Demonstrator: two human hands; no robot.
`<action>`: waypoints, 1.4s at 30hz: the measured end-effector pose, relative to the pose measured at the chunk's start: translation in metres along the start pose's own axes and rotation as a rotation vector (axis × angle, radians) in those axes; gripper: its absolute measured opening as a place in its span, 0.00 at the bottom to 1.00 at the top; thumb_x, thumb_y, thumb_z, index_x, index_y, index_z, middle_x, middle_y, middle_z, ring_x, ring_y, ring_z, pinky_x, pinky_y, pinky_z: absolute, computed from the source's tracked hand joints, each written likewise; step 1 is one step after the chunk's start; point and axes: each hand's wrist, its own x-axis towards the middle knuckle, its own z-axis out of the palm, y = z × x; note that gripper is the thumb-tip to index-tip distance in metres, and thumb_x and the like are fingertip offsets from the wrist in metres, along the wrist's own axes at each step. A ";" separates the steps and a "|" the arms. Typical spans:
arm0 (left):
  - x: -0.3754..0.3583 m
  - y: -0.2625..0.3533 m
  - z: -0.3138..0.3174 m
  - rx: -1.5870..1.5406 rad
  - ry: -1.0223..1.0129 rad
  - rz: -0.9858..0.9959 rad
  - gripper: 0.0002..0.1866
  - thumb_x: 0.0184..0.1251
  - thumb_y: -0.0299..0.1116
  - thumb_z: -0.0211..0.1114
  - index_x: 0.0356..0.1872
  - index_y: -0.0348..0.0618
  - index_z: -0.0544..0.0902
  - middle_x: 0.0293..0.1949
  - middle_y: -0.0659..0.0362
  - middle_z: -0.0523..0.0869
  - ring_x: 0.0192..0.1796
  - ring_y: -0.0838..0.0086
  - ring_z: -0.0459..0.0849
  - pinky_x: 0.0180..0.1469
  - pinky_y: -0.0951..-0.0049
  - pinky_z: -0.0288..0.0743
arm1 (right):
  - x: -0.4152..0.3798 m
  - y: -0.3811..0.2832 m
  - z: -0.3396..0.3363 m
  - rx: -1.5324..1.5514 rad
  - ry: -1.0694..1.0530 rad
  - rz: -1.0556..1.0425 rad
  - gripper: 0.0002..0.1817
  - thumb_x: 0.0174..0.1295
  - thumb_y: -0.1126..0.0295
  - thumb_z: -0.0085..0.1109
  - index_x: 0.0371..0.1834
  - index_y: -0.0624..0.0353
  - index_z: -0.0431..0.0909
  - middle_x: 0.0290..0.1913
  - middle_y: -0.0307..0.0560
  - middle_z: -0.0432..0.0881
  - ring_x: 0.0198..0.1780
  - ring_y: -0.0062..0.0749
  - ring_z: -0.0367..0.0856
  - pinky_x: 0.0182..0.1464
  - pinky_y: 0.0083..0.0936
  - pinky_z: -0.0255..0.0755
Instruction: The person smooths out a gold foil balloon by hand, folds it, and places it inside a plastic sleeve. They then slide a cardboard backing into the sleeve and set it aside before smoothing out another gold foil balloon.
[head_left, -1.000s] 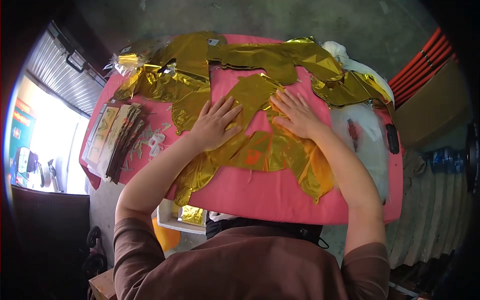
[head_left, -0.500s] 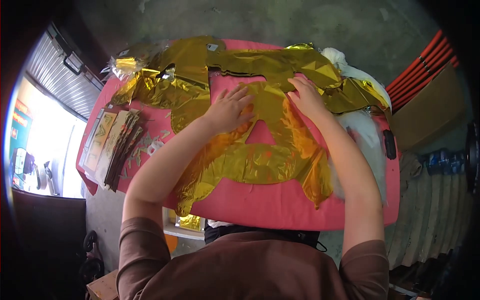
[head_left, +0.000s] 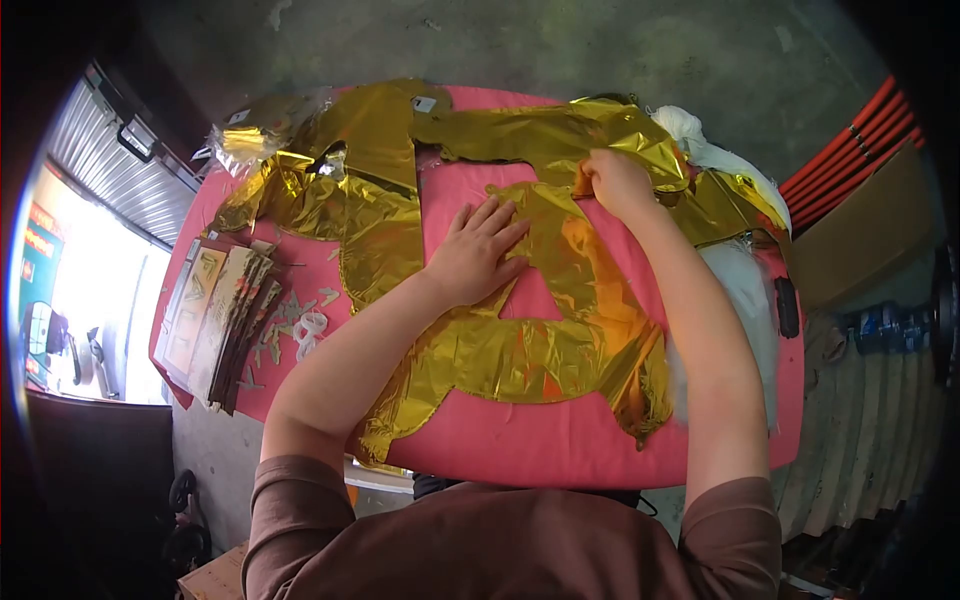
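Note:
A flat gold foil balloon [head_left: 530, 350], shaped like a letter A, lies on the pink tablecloth [head_left: 490, 435]. My left hand [head_left: 478, 252] rests on its upper left part, palm down with the fingers spread. At the back right, my right hand [head_left: 618, 185] is closed with the fingertips together, at the front edge of another gold foil sheet [head_left: 560, 135]. Something orange-gold shows at those fingertips; whether it is foil or a reflection is unclear. More gold foil [head_left: 380, 210] lies to the left of my left hand.
Stacked printed cards [head_left: 215, 320] stand at the table's left, beside small scattered pieces and white string [head_left: 310, 330]. Clear plastic [head_left: 738, 310] and a black object [head_left: 787, 307] lie right. White material [head_left: 690, 135] is at the back right, near red poles [head_left: 850, 140].
My right hand has closed its fingers at the back foil's edge. My left hand has shifted slightly right and down, and the A-shaped balloon appears lower in view.

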 end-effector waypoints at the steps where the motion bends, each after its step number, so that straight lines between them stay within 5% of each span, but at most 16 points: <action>1: -0.001 0.000 0.001 -0.006 -0.006 -0.005 0.27 0.66 0.48 0.55 0.64 0.50 0.68 0.67 0.50 0.64 0.71 0.55 0.57 0.71 0.50 0.48 | 0.003 -0.007 0.000 0.050 0.130 -0.051 0.17 0.60 0.66 0.50 0.52 0.53 0.76 0.58 0.47 0.75 0.52 0.48 0.77 0.52 0.38 0.72; 6: 0.000 -0.002 0.002 -0.003 0.009 0.004 0.27 0.66 0.49 0.54 0.63 0.50 0.69 0.67 0.50 0.64 0.71 0.56 0.56 0.71 0.50 0.48 | 0.023 -0.048 0.039 0.079 0.616 -0.236 0.14 0.58 0.61 0.54 0.38 0.61 0.81 0.48 0.52 0.81 0.48 0.46 0.80 0.48 0.38 0.75; 7: 0.000 -0.003 0.003 -0.001 0.007 -0.001 0.27 0.66 0.49 0.54 0.63 0.50 0.69 0.67 0.50 0.64 0.71 0.56 0.56 0.71 0.50 0.48 | 0.030 -0.048 0.041 0.083 0.613 -0.238 0.14 0.58 0.61 0.54 0.38 0.61 0.81 0.48 0.52 0.81 0.48 0.46 0.80 0.48 0.38 0.75; 9: 0.000 -0.005 0.003 0.024 0.007 0.018 0.27 0.66 0.49 0.53 0.64 0.51 0.68 0.67 0.50 0.63 0.71 0.56 0.56 0.71 0.51 0.48 | 0.040 -0.050 0.041 -0.093 0.227 -0.082 0.15 0.57 0.59 0.54 0.33 0.59 0.83 0.40 0.50 0.84 0.43 0.49 0.82 0.44 0.40 0.76; 13: 0.000 -0.004 0.003 0.033 0.000 0.012 0.27 0.66 0.49 0.53 0.64 0.51 0.67 0.68 0.50 0.63 0.72 0.56 0.56 0.70 0.51 0.48 | 0.042 -0.053 0.036 -0.168 0.227 -0.053 0.14 0.58 0.58 0.55 0.30 0.57 0.83 0.32 0.51 0.83 0.36 0.51 0.81 0.40 0.42 0.74; 15: 0.000 -0.003 0.001 -0.010 -0.028 -0.010 0.28 0.66 0.46 0.55 0.66 0.52 0.66 0.68 0.50 0.61 0.72 0.54 0.54 0.71 0.49 0.47 | 0.036 -0.045 0.021 0.121 0.299 -0.013 0.15 0.59 0.60 0.53 0.28 0.60 0.81 0.29 0.56 0.81 0.32 0.52 0.80 0.36 0.40 0.73; 19: 0.000 -0.005 0.002 -0.021 -0.032 -0.004 0.28 0.66 0.47 0.55 0.65 0.51 0.66 0.68 0.50 0.62 0.72 0.54 0.53 0.70 0.49 0.47 | 0.051 -0.003 -0.003 0.393 0.559 -0.119 0.09 0.58 0.69 0.56 0.37 0.62 0.81 0.29 0.50 0.83 0.26 0.33 0.78 0.33 0.29 0.71; 23: 0.002 -0.006 0.003 -0.006 -0.035 0.000 0.28 0.66 0.48 0.54 0.65 0.51 0.66 0.68 0.51 0.63 0.72 0.55 0.55 0.70 0.50 0.48 | 0.016 -0.018 -0.064 0.778 0.533 -0.247 0.10 0.59 0.69 0.58 0.40 0.62 0.82 0.28 0.42 0.83 0.29 0.21 0.77 0.34 0.22 0.71; 25: 0.002 -0.007 0.004 -0.001 -0.030 0.003 0.28 0.66 0.49 0.53 0.65 0.51 0.67 0.67 0.51 0.64 0.71 0.55 0.57 0.69 0.50 0.50 | -0.040 -0.054 -0.083 0.877 0.216 -0.144 0.09 0.61 0.70 0.59 0.39 0.62 0.82 0.26 0.37 0.81 0.31 0.14 0.74 0.35 0.17 0.70; 27: 0.001 -0.008 0.006 -0.045 0.029 0.002 0.27 0.67 0.50 0.53 0.65 0.52 0.67 0.67 0.51 0.64 0.70 0.55 0.58 0.69 0.50 0.50 | -0.074 -0.063 -0.054 0.747 0.352 -0.414 0.09 0.60 0.70 0.60 0.41 0.60 0.82 0.27 0.36 0.81 0.30 0.14 0.74 0.34 0.18 0.70; 28: 0.004 -0.016 0.014 -0.044 0.030 0.003 0.27 0.67 0.50 0.53 0.65 0.52 0.67 0.67 0.51 0.64 0.70 0.55 0.58 0.69 0.50 0.50 | -0.093 -0.068 -0.052 0.587 0.065 -0.321 0.08 0.60 0.70 0.60 0.40 0.61 0.82 0.31 0.37 0.82 0.34 0.15 0.76 0.37 0.18 0.71; 30: 0.008 -0.040 0.042 -0.247 0.060 0.179 0.24 0.67 0.43 0.55 0.62 0.46 0.68 0.58 0.53 0.73 0.62 0.58 0.69 0.66 0.55 0.59 | -0.128 -0.068 -0.021 0.561 -0.117 -0.386 0.07 0.58 0.73 0.60 0.38 0.61 0.80 0.40 0.39 0.83 0.46 0.21 0.77 0.48 0.24 0.72; 32: 0.010 -0.061 0.064 -0.192 0.404 0.256 0.22 0.66 0.37 0.56 0.60 0.42 0.70 0.54 0.52 0.76 0.56 0.59 0.75 0.61 0.62 0.68 | -0.154 -0.070 0.000 0.587 -0.061 -0.681 0.05 0.55 0.76 0.59 0.34 0.61 0.79 0.46 0.43 0.81 0.59 0.31 0.73 0.62 0.35 0.65; 34: 0.006 -0.046 0.029 0.070 0.223 0.172 0.24 0.60 0.34 0.59 0.60 0.45 0.72 0.58 0.51 0.75 0.60 0.59 0.72 0.64 0.53 0.61 | -0.178 -0.073 0.005 0.544 -0.176 -0.764 0.05 0.51 0.77 0.59 0.32 0.59 0.79 0.48 0.49 0.80 0.67 0.44 0.64 0.71 0.45 0.50; 37: 0.006 -0.035 -0.008 0.191 0.003 0.030 0.20 0.57 0.32 0.59 0.53 0.43 0.77 0.63 0.52 0.70 0.71 0.56 0.59 0.68 0.47 0.52 | -0.199 -0.068 0.003 0.452 -0.298 -0.806 0.05 0.52 0.75 0.60 0.32 0.59 0.79 0.48 0.49 0.80 0.69 0.43 0.61 0.72 0.46 0.48; 42: -0.020 -0.026 -0.059 -0.095 -0.134 -0.151 0.17 0.59 0.32 0.57 0.50 0.43 0.77 0.57 0.51 0.76 0.65 0.54 0.67 0.66 0.47 0.56 | -0.201 -0.065 -0.020 0.542 -0.570 -0.617 0.08 0.54 0.74 0.58 0.37 0.60 0.81 0.52 0.49 0.79 0.63 0.44 0.69 0.68 0.40 0.55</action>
